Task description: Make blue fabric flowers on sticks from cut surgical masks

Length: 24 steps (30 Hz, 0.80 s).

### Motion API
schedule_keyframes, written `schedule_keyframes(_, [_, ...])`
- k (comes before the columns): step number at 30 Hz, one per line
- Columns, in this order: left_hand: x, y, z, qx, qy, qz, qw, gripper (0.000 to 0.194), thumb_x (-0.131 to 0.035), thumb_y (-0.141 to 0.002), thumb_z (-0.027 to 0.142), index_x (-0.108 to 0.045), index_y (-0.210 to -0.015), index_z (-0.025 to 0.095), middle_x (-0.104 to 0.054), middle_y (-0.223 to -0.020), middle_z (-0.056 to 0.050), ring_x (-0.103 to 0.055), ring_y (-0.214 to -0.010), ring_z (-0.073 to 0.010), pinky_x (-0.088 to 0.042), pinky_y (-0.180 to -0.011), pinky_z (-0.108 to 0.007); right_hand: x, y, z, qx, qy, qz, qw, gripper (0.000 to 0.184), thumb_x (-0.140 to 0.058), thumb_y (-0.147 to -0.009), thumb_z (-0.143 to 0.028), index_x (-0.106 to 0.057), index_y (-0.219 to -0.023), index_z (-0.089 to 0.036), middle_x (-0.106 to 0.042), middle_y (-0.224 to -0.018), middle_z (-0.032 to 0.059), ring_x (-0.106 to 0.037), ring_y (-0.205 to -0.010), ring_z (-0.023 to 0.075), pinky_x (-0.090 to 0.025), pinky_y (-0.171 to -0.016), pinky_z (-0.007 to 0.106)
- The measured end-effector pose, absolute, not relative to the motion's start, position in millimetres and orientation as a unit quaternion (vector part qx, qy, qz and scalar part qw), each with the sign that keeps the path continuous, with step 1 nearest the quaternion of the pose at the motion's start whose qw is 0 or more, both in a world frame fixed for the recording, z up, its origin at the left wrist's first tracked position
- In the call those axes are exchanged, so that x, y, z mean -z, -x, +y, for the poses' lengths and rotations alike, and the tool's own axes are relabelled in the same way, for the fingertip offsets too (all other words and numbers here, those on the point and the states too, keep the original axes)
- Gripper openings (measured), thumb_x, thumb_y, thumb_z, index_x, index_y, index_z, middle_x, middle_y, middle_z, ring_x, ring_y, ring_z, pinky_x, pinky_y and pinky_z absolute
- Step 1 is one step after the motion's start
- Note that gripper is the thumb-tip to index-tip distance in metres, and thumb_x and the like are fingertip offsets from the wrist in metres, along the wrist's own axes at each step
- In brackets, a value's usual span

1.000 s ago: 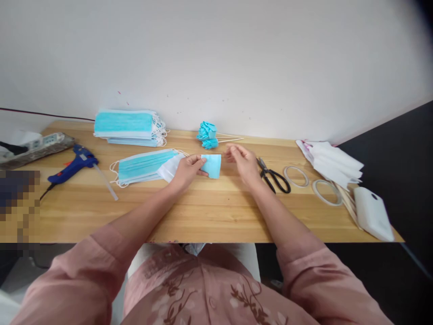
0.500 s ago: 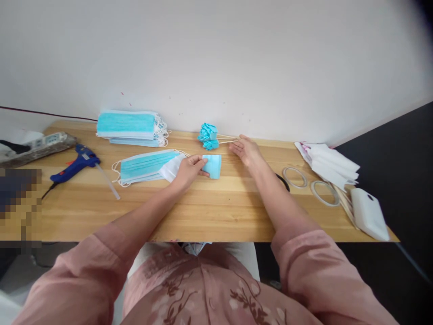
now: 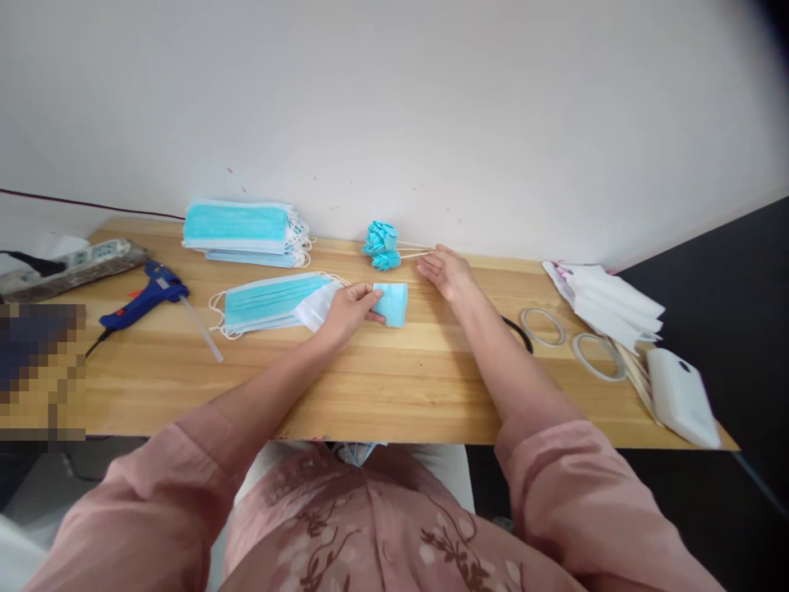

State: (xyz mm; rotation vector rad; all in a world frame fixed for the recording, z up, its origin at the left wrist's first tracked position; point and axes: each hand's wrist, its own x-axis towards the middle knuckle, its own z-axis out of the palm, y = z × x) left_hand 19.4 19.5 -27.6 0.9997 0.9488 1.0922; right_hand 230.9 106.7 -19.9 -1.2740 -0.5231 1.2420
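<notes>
Pinched between the thumb and fingers of my left hand (image 3: 352,311) is a small folded piece of blue mask fabric (image 3: 394,305), held just above the table. A white fabric piece (image 3: 316,306) lies partly under that hand, on top of a couple of blue face masks (image 3: 265,302). Farther back, two blue fabric flowers (image 3: 380,240) on thin sticks (image 3: 414,253) rest on the table near the wall. My right hand (image 3: 449,273) is at the stick ends, its fingers loosely apart; the fingertips touch or nearly touch the sticks.
A stack of face masks (image 3: 237,230) sits at the back left. Left of it lie a blue glue gun (image 3: 143,294) with a glue stick and a power strip (image 3: 92,261). At right are tape rolls (image 3: 542,326), white sheets (image 3: 616,300) and a white box-like object (image 3: 683,399).
The view has shifted slightly. My right hand has edged a little left along the flower sticks. My left hand keeps its hold on the folded fabric piece.
</notes>
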Motion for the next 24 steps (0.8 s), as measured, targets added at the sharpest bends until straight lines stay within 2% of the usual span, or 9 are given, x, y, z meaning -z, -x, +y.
schedule_keyframes(3, [28.8, -19.4, 19.8, -0.481, -0.438, 0.413, 0.638, 0.019, -0.075, -0.082, 0.026, -0.065, -0.074, 0.012, -0.062, -0.071, 0.001, -0.064, -0.059, -0.0103, -0.061, -0.061, -0.026, 14.6, -228.5, 90.8, -0.537, 0.549, -0.239, 0.594, 0.020, -0.053, -0.090, -0.011, -0.054, -0.106, -0.022, -0.069, -0.082, 0.0019, -0.071, -0.076, 0.0138, -0.062, -0.064, 0.024])
schedule_keyframes(8, [29.7, -19.8, 19.2, -0.480, -0.438, 0.411, 0.639, 0.026, -0.081, -0.078, 0.033, -0.064, -0.073, 0.013, -0.061, -0.070, 0.002, -0.063, -0.059, -0.0102, -0.061, -0.061, -0.027, 10.5, -215.2, 60.2, -0.536, 0.522, -0.334, 0.574, 0.027, -0.064, -0.083, -0.014, -0.062, -0.109, -0.022, -0.076, -0.098, 0.0033, -0.072, -0.084, 0.0148, -0.060, -0.062, 0.023])
schedule_keyframes(12, [30.1, -19.8, 18.8, -0.475, -0.439, 0.415, 0.639, 0.027, -0.081, -0.077, 0.033, -0.065, -0.074, 0.012, -0.062, -0.071, 0.001, -0.065, -0.058, -0.0108, -0.061, -0.060, -0.027, 15.7, -212.4, 58.9, -0.439, 0.528, -0.445, 0.575, 0.023, -0.061, -0.085, -0.023, -0.066, -0.108, -0.023, -0.074, -0.100, 0.0030, -0.069, -0.087, 0.0140, -0.056, -0.063, 0.022])
schedule_keyframes(15, [29.7, -19.3, 19.2, -0.476, -0.440, 0.414, 0.639, 0.026, -0.080, -0.077, 0.033, -0.065, -0.074, 0.012, -0.063, -0.071, 0.001, -0.065, -0.058, -0.0112, -0.060, -0.060, -0.026, 18.6, -219.0, 63.6, -0.362, 0.538, -0.497, 0.576, 0.024, -0.058, -0.086, -0.026, -0.067, -0.107, -0.022, -0.072, -0.094, 0.0022, -0.065, -0.082, 0.0133, -0.053, -0.058, 0.021])
schedule_keyframes(17, [28.7, -18.7, 19.6, -0.482, -0.439, 0.413, 0.636, 0.027, -0.080, -0.077, 0.034, -0.064, -0.073, 0.013, -0.062, -0.070, 0.002, -0.065, -0.057, -0.0107, -0.060, -0.059, -0.026, 18.6, -224.0, 61.6, -0.352, 0.539, -0.516, 0.566, 0.024, -0.058, -0.086, -0.028, -0.069, -0.107, -0.021, -0.072, -0.090, 0.0017, -0.064, -0.078, 0.0128, -0.050, -0.056, 0.020])
schedule_keyframes(20, [26.4, -16.9, 19.9, -0.493, -0.438, 0.418, 0.625, 0.030, -0.080, -0.077, 0.037, -0.063, -0.073, 0.013, -0.060, -0.067, 0.003, -0.065, -0.056, -0.0112, -0.059, -0.059, -0.026, 17.0, -227.2, 50.1, -0.372, 0.526, -0.554, 0.527, 0.028, -0.061, -0.088, -0.039, -0.071, -0.108, -0.021, -0.072, -0.086, 0.0021, -0.065, -0.076, 0.0134, -0.047, -0.054, 0.020])
schedule_keyframes(24, [24.3, -14.7, 19.8, -0.505, -0.443, 0.419, 0.611, 0.030, -0.078, -0.078, 0.040, -0.064, -0.077, 0.013, -0.064, -0.072, 0.001, -0.069, -0.060, -0.0130, -0.059, -0.062, -0.026, 16.3, -219.7, 33.8, -0.409, 0.488, -0.606, 0.476, 0.046, -0.057, -0.091, -0.061, -0.074, -0.107, -0.022, -0.072, -0.086, 0.0047, -0.067, -0.080, 0.0176, -0.048, -0.054, 0.023])
